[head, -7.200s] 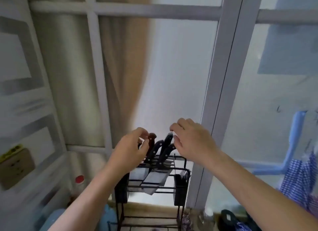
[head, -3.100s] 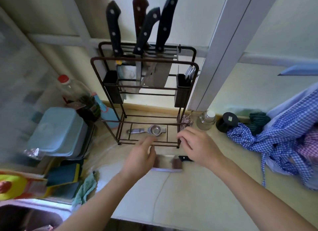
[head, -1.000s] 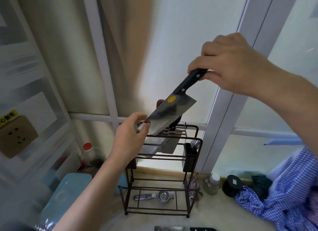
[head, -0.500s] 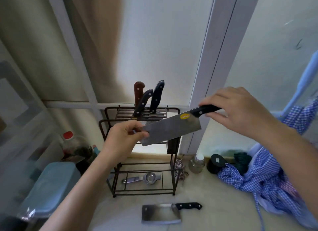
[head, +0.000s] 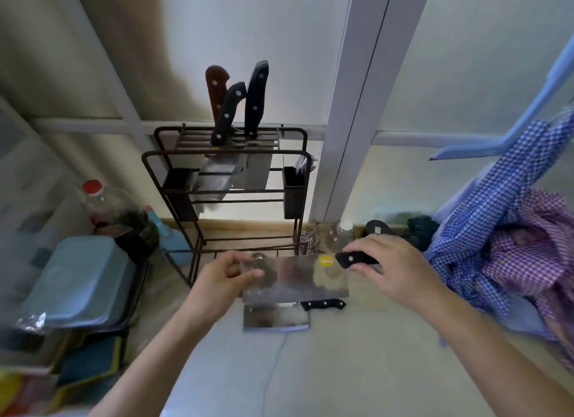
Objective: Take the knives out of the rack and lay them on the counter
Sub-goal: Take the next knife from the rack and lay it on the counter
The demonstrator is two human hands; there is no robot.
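Note:
A dark wire knife rack [head: 299,143] stands at the back of the pale counter [head: 357,360]. Three knives stay in its top: one brown handle [head: 216,87] and two black handles [head: 256,98]. I hold a cleaver [head: 298,277] with a yellow sticker flat and low over the counter, just in front of the rack. My right hand [head: 394,267] grips its black handle. My left hand [head: 223,277] pinches the far end of the blade. Another cleaver [head: 275,319] with a black handle lies on the counter right below it.
Left of the rack stand a red-capped bottle [head: 99,202], a blue bottle [head: 164,233] and a light blue lidded box [head: 77,280]. Checked blue and purple cloth [head: 509,236] is heaped at the right. A small clear bottle [head: 341,233] and a dark round object [head: 377,229] sit behind my right hand.
Both hands have brought the cleaver down from rack height to just above the counter, over the cleaver lying there. The view has tilted downward.

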